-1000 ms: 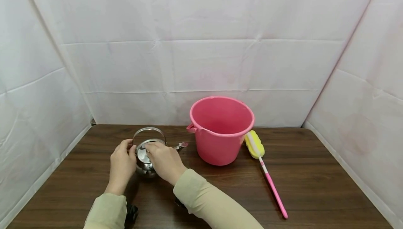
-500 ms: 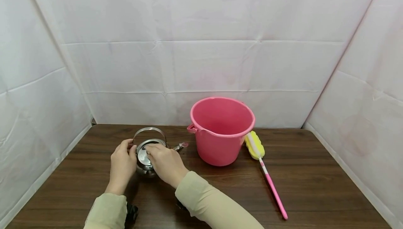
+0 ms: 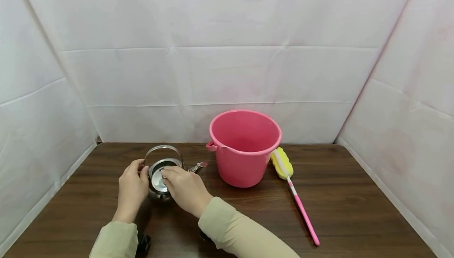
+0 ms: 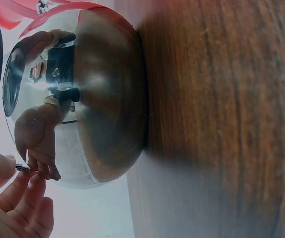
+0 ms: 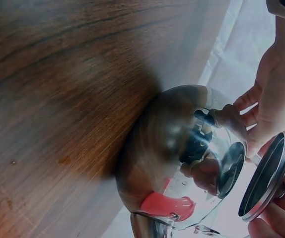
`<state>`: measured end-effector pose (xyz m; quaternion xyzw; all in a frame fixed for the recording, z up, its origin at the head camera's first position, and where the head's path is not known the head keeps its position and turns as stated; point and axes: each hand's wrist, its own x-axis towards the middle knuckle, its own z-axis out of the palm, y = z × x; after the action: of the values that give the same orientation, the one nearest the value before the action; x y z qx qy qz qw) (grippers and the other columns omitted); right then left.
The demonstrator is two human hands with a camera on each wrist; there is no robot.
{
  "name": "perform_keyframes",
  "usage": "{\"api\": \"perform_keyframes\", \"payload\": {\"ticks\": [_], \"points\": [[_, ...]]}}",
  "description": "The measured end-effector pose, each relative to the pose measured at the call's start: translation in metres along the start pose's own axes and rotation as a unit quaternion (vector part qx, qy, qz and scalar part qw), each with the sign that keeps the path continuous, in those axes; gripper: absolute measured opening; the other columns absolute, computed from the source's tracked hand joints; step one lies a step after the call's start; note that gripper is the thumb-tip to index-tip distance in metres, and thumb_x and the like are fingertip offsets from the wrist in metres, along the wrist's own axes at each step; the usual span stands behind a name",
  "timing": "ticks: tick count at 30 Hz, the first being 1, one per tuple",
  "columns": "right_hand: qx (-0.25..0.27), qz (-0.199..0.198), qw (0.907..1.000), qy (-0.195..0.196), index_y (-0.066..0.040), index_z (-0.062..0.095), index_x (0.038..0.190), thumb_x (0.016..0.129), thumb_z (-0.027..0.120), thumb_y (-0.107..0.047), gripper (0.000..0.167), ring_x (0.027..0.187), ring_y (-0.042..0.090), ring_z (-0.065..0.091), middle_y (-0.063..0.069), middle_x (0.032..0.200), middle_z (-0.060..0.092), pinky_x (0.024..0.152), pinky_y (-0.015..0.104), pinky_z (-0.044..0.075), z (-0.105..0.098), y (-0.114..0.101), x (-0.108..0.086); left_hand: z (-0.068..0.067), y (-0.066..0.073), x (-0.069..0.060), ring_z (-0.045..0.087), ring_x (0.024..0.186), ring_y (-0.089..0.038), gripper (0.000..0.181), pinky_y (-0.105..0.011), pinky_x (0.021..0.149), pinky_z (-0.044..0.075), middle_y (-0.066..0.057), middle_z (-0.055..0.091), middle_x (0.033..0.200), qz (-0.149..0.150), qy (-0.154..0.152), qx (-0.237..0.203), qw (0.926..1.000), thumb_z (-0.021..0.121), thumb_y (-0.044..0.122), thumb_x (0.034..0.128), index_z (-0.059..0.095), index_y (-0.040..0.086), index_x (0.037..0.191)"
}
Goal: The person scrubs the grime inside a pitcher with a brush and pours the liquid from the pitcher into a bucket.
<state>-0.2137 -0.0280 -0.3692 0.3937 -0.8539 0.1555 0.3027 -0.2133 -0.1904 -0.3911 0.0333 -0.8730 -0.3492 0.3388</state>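
A shiny steel kettle (image 5: 157,148) stands on the wooden table at the left, its arched handle (image 3: 164,147) upright and its spout pointing right toward the bucket. My left hand (image 3: 132,189) pinches the kettle's handle near its left base, seen closer in the left wrist view, where fingertips (image 4: 33,186) meet beside the body. My right hand (image 3: 186,189) holds the round lid (image 3: 158,179) by its knob. In the right wrist view the lid (image 5: 266,178) is tilted and apart from the kettle body. Part of the dark kettle opening shows behind it.
A pink bucket (image 3: 241,167) stands right of the kettle, near its spout. Beyond it lies a yellow sponge brush (image 3: 282,163) with a long pink handle (image 3: 306,220) reaching toward the front. White curtains (image 3: 227,73) enclose the back and sides of the table (image 3: 354,203).
The lid has shifted slightly toward me off the kettle's mouth, so more of the opening shows. My left hand keeps its hold. The head view has turned a little to the right.
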Motion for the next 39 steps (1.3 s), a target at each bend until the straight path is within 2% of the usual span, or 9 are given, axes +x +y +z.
{"api": "perform_keyframes", "payload": {"ticks": [11, 19, 39], "points": [[0.010, 0.001, 0.9998, 0.019, -0.013, 0.070, 0.110, 0.090, 0.064, -0.020, 0.021, 0.101, 0.006, 0.066, -0.002, 0.110, 0.070, 0.077, 0.020, 0.054, 0.000, 0.003, -0.006, 0.000, 0.001, 0.000, 0.063, 0.086, -0.042, 0.022, -0.053, 0.073, 0.050, -0.030, 0.062, 0.096, -0.006, 0.008, 0.003, 0.9999, 0.054, 0.001, 0.0919, 0.058, -0.010, 0.111], [-0.002, -0.004, 0.9991, 0.043, -0.013, 0.071, 0.107, 0.089, 0.066, -0.019, 0.020, 0.099, 0.006, 0.067, -0.002, 0.108, 0.070, 0.076, 0.021, 0.055, -0.002, 0.007, -0.010, -0.002, 0.002, 0.001, 0.061, 0.091, -0.043, 0.025, -0.053, 0.076, 0.049, -0.031, 0.060, 0.102, -0.024, -0.014, 0.001, 0.9996, 0.051, 0.003, 0.0942, 0.056, -0.010, 0.115], [0.024, -0.011, 0.9988, 0.042, -0.013, 0.071, 0.109, 0.088, 0.067, -0.017, 0.022, 0.101, 0.006, 0.066, -0.003, 0.110, 0.070, 0.081, 0.019, 0.053, -0.011, 0.014, -0.019, -0.004, 0.006, 0.001, 0.060, 0.093, -0.042, 0.026, -0.052, 0.078, 0.048, -0.031, 0.060, 0.104, -0.039, -0.031, 0.000, 0.9988, 0.050, 0.003, 0.0945, 0.055, -0.010, 0.116]]}}
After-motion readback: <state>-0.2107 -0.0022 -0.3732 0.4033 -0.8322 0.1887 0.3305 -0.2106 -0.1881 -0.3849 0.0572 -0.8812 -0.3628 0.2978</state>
